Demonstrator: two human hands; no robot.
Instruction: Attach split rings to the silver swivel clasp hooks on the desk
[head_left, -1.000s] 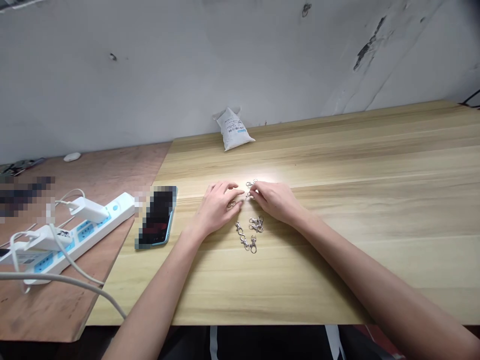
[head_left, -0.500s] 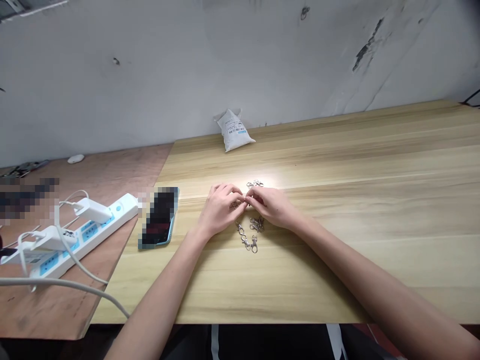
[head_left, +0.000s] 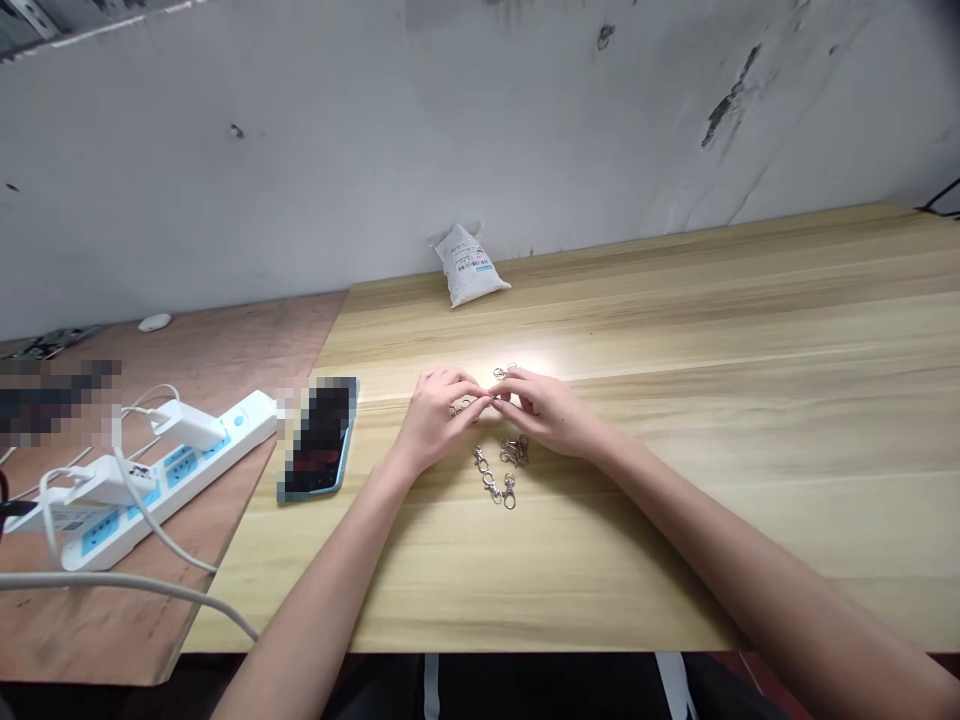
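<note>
Both hands meet over the middle of the light wooden table. My left hand and my right hand pinch a small metal clasp between their fingertips, fingers closed. Under the left fingers lies a small metal ring. Several silver lobster clasps with rings lie in a loose heap just nearer me than the hands. A few more metal pieces rest just beyond the fingertips.
A small white sealed bag leans at the wall. A phone in a blue case lies left of the hands. On the darker table to the left sit a white power strip with plugged chargers and cables, and a small white object.
The fingertips of both hands have come together on the small clasp; a second ago they were slightly apart. The view has shifted a little.
</note>
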